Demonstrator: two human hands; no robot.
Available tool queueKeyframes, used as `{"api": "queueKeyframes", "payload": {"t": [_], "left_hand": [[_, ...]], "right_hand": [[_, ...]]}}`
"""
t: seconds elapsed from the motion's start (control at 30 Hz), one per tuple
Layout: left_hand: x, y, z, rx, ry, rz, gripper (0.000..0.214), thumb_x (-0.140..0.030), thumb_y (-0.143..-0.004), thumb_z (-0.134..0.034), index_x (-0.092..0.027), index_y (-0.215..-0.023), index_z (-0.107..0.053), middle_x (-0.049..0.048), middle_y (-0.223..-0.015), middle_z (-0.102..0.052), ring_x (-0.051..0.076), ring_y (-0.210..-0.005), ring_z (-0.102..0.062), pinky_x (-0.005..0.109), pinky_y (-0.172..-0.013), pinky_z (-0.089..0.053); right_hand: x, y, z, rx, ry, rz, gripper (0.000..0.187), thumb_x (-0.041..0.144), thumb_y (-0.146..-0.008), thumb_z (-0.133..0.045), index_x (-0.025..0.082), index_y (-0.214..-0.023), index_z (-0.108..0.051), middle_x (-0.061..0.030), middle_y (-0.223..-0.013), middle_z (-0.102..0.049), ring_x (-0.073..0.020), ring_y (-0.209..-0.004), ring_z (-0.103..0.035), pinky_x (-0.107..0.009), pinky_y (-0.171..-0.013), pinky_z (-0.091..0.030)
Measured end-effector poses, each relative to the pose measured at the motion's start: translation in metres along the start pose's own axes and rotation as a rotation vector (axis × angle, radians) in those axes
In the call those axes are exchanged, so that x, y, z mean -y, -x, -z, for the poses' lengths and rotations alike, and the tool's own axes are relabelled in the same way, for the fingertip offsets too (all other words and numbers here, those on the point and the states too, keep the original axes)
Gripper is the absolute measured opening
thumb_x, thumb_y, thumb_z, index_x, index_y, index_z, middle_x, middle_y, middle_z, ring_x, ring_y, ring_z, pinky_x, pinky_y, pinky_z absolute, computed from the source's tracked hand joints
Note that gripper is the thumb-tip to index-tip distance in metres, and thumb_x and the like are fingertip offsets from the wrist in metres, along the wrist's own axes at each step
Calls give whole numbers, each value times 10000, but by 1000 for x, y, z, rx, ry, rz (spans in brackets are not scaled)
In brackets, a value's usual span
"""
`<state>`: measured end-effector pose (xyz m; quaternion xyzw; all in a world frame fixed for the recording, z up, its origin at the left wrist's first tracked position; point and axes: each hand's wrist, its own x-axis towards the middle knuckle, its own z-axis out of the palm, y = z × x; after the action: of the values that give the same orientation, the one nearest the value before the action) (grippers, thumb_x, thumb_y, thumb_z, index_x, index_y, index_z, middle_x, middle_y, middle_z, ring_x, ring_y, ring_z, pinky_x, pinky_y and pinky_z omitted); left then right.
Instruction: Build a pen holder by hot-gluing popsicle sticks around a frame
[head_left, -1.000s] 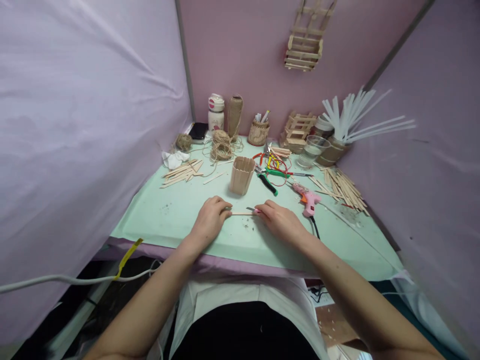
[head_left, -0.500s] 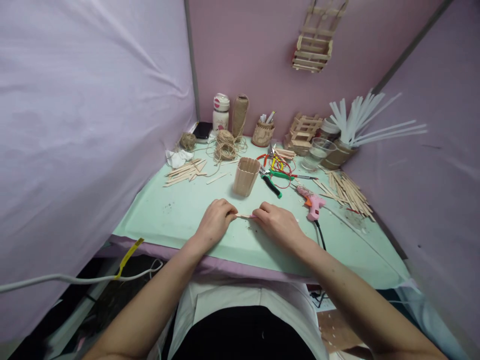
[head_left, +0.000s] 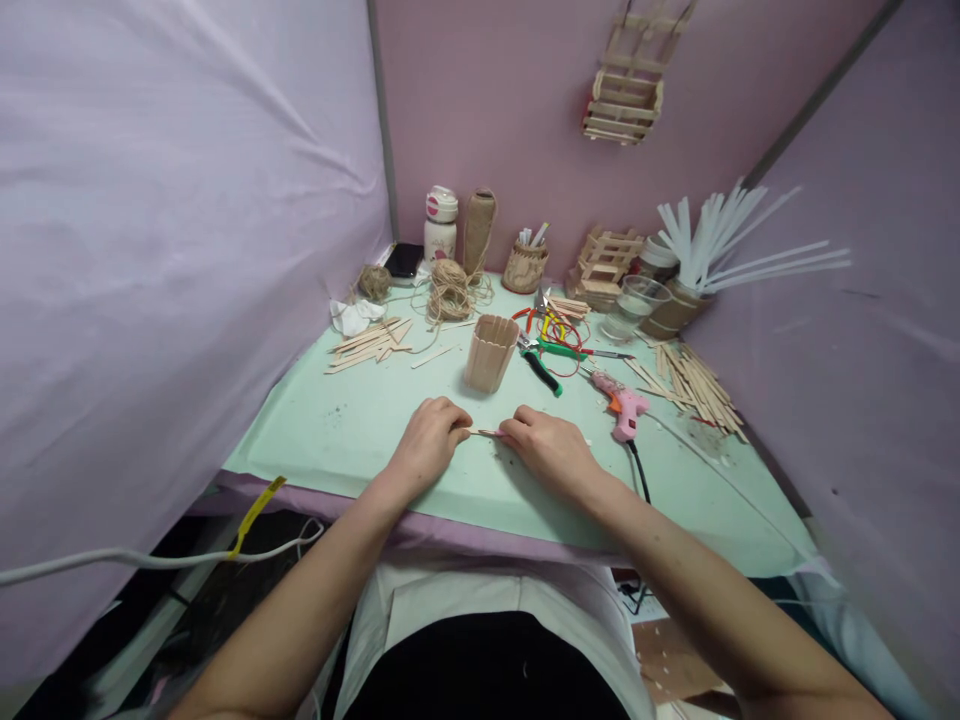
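Observation:
A thin wooden craft stick (head_left: 484, 432) runs level between my two hands, low over the green tabletop. My left hand (head_left: 433, 440) is closed, pinching its left end between thumb and fingers. Its right end is in the closed fingers of my right hand (head_left: 546, 445). The fingers cover both ends, and a dark line shows partway along the stick. Just beyond my hands stands an upright cup made of wooden sticks (head_left: 490, 356). To the right of my right hand lies a pink glue gun (head_left: 624, 408).
Green-handled pliers (head_left: 541, 372) and other tools lie behind the cup. Loose craft sticks form piles at left (head_left: 369, 345) and right (head_left: 701, 385). Twine (head_left: 450, 292), a bottle (head_left: 441, 225), a clear plastic cup (head_left: 636, 308) and white glue sticks (head_left: 705, 240) line the back.
The stick looks thinner, turned more edge-on between my fingers. My hands have hardly moved, and the things on the table stand where they were.

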<state>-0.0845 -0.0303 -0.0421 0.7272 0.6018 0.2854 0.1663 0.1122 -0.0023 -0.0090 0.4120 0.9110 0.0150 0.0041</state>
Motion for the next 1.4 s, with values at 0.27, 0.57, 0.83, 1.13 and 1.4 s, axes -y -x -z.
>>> {"api": "queueKeyframes", "payload": {"t": [0.27, 0.57, 0.83, 1.13, 1.4], "left_hand": [[2, 0, -1, 12, -36, -11, 93, -149, -837, -546, -189, -798, -621, 46, -857, -630, 210, -869, -547, 362, -815, -423], [2, -1, 1, -6, 7, -45, 159, -142, -861, -486, -192, -830, -634, 46, -865, -666, 198, -854, -588, 346, -808, -448], [-4, 7, 4, -148, 57, -143, 149, -147, -886, -463, -191, -863, -604, 40, -864, -662, 176, -855, -585, 329, -807, -462], [-6, 25, 5, -312, 230, -337, 147, -144, -901, -463, -197, -828, -579, 43, -879, -675, 141, -869, -615, 300, -815, -494], [-9, 18, 10, -188, 435, -67, 91, -268, -829, -608, -190, -827, -655, 19, -821, -704, 145, -775, -649, 277, -768, -527]], "right_hand": [[-15, 21, -6, -306, -143, -126, 259, 286, -960, -418, 219, -990, -666, -41, -903, -625, -137, -787, -582, -243, -599, -324], [-15, 33, -10, -234, -259, -199, 273, 310, -961, -402, 213, -981, -656, -49, -940, -626, -153, -786, -595, -242, -632, -374], [-12, 23, -12, -296, -490, -176, 219, 301, -932, -440, 181, -983, -616, -75, -942, -646, -185, -850, -592, -283, -755, -423], [-9, 28, -16, -476, -596, -45, 211, 231, -907, -481, 191, -837, -676, -54, -829, -688, -161, -792, -609, -273, -719, -443], [-14, 38, -24, -672, -229, 92, 309, 196, -954, -395, 202, -966, -704, -92, -919, -719, -171, -772, -603, -298, -652, -407]]}}
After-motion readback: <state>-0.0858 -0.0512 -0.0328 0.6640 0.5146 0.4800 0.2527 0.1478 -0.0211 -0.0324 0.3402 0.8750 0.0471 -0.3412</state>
